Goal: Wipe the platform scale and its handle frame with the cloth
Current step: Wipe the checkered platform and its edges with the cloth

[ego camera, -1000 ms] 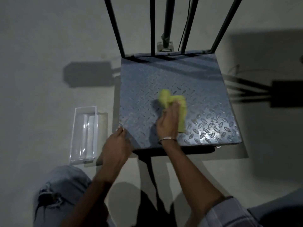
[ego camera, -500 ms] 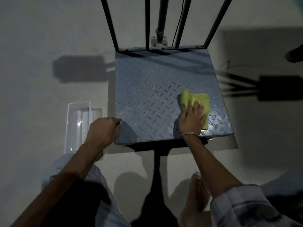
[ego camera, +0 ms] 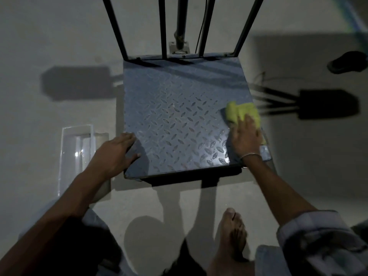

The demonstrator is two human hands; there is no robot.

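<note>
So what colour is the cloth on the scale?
Yellow-green. The cloth shows best in the head view, pressed under the right hand.

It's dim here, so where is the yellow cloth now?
In the head view, the cloth lies on the platform scale, at its right edge, under the right hand.

Colours and patterns
Yellow-green cloth; blue-grey scale plate with raised diamond pattern; black frame bars; clear tray, white edges; pale checked sleeve; light grey floor.

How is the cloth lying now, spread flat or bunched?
Bunched. The yellow cloth shows lumpy folds beyond the right hand pressing it on the platform scale.
</note>
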